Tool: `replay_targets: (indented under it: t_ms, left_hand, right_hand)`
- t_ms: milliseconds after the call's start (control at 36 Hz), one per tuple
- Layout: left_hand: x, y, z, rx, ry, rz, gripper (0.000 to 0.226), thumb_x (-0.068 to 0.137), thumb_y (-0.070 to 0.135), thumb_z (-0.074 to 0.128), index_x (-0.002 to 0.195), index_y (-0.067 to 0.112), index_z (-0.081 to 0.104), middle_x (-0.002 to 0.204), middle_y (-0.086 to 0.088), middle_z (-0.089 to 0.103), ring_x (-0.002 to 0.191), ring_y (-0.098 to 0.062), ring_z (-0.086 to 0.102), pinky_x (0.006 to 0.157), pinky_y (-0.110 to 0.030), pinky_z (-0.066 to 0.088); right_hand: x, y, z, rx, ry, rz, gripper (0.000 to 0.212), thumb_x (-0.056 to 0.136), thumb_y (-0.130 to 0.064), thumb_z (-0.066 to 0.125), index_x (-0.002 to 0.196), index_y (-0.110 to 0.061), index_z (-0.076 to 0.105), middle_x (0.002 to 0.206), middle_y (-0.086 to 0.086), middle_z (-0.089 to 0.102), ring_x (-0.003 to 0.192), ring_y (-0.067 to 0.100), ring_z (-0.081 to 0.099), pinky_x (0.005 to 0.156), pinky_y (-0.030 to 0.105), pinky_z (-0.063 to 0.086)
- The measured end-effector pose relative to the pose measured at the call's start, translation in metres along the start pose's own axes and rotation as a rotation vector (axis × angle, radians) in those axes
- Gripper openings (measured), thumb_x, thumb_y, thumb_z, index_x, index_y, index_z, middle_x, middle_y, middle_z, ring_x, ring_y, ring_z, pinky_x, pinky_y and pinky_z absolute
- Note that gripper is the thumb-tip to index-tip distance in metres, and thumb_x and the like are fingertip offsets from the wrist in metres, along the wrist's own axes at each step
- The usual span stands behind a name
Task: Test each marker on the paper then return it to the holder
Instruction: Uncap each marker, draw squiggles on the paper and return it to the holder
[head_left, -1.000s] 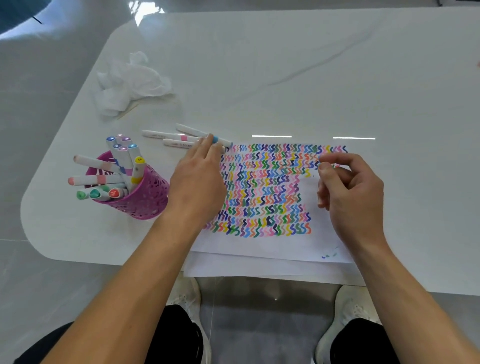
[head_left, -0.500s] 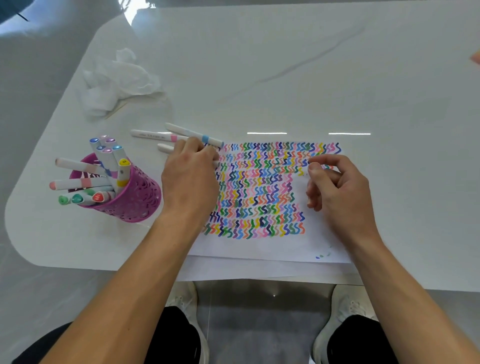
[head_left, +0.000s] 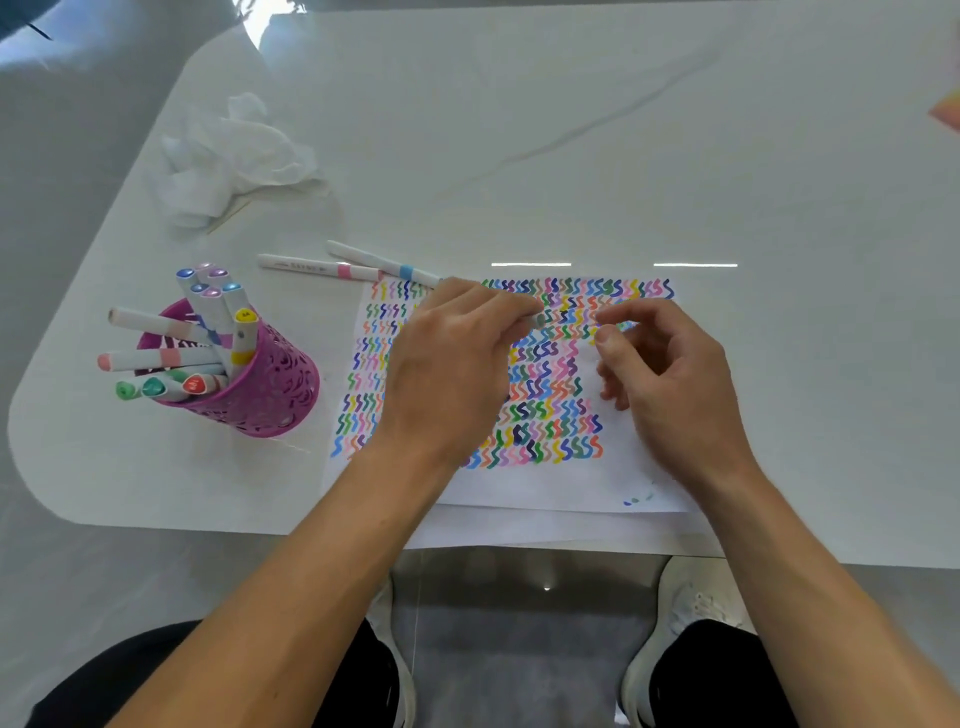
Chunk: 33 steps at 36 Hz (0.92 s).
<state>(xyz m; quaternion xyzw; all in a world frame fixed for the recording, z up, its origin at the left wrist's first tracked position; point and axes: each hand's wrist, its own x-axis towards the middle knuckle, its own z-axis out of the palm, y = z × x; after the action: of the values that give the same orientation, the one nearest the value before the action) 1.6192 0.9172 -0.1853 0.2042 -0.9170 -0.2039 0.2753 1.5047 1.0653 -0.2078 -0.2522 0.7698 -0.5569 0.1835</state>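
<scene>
On the white paper (head_left: 561, 483) covered with rows of coloured squiggles, my left hand (head_left: 447, 374) grips a white marker (head_left: 537, 319) whose greenish capped end sticks out to the right. My right hand (head_left: 670, 379) hovers just right of that end with fingers curled and thumb and forefinger a little apart; I see nothing held in it. The purple lattice holder (head_left: 270, 389) stands tilted at the left with several markers in it. Two white markers lie above the paper's top left corner, one with a pink band (head_left: 317, 268) and one with a blue band (head_left: 384, 265).
A crumpled white tissue (head_left: 234, 156) lies at the back left of the white table (head_left: 571, 130). More sheets stick out under the paper at the table's front edge. My knees and white shoes show below the edge.
My left hand lifted one of the three loose markers off the table and carried it right over the paper, toward my right hand. The right hand has hardly moved.
</scene>
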Motion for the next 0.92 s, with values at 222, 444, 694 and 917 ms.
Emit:
replay_targets:
  t_ms: [222,444,694,917]
  left_hand:
    - [0.002,0.023,0.002,-0.243,0.086,-0.009,0.018,0.094,0.014,0.067,0.109,0.021,0.075,0.097,0.019,0.067,0.097,-0.003,0.062,0.087,-0.010,0.041]
    - [0.000,0.035,0.006,-0.584,0.016,-0.233,0.017,0.094,0.010,0.065,0.108,0.018,0.072,0.099,0.013,0.075,0.096,-0.002,0.071,0.087,-0.028,0.057]
    - [-0.002,0.035,0.008,-0.732,-0.010,-0.283,0.015,0.096,0.006,0.063,0.110,0.012,0.068,0.099,0.005,0.075,0.097,-0.012,0.073,0.089,-0.035,0.058]
    - [-0.001,0.031,0.005,-0.843,-0.030,-0.349,0.018,0.095,0.002,0.062,0.112,0.006,0.066,0.102,-0.001,0.075,0.100,-0.014,0.073,0.089,-0.031,0.058]
  right_hand:
    - [-0.001,-0.011,-0.004,-0.024,-0.083,-0.137,0.040,0.100,-0.015,0.068,0.138,-0.025,0.061,0.133,-0.013,0.062,0.122,0.004,0.060,0.097,0.025,0.053]
    - [-0.001,-0.009,-0.006,-0.175,-0.028,-0.162,0.017,0.103,-0.028,0.063,0.117,-0.024,0.072,0.132,-0.012,0.065,0.128,-0.004,0.055,0.101,0.005,0.036]
    - [-0.002,-0.009,-0.008,-0.194,-0.096,-0.187,0.009,0.107,-0.032,0.055,0.113,-0.034,0.062,0.104,-0.030,0.064,0.102,-0.009,0.064,0.082,0.006,0.049]
    - [-0.002,-0.010,-0.011,-0.218,-0.084,-0.220,0.017,0.105,-0.032,0.060,0.119,-0.030,0.069,0.105,-0.014,0.069,0.103,0.001,0.066,0.088,0.011,0.050]
